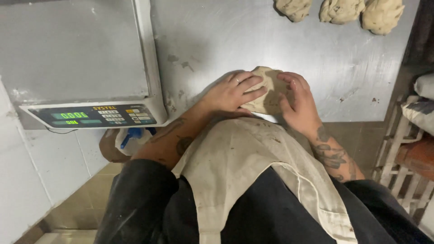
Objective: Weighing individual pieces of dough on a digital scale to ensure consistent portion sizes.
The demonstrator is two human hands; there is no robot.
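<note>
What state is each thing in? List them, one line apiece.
Pale beige dough lump: on the steel table, pressed between both hands.
Left hand: fingers spread over the dough lump's left side.
Right hand: fingers curled on its right side.
Three beige dough pieces: lying untouched at the table's far edge.
Grey electronic scale: switched on, display lit, platform bare.
Steel table: smeared with dough bits.

A stained, cream-coloured apron hangs over dark clothing with black sleeves pushed up above the elbows. Both forearms carry dark tattoos. A thin ring sits on one of the left hand's fingers.
</note>
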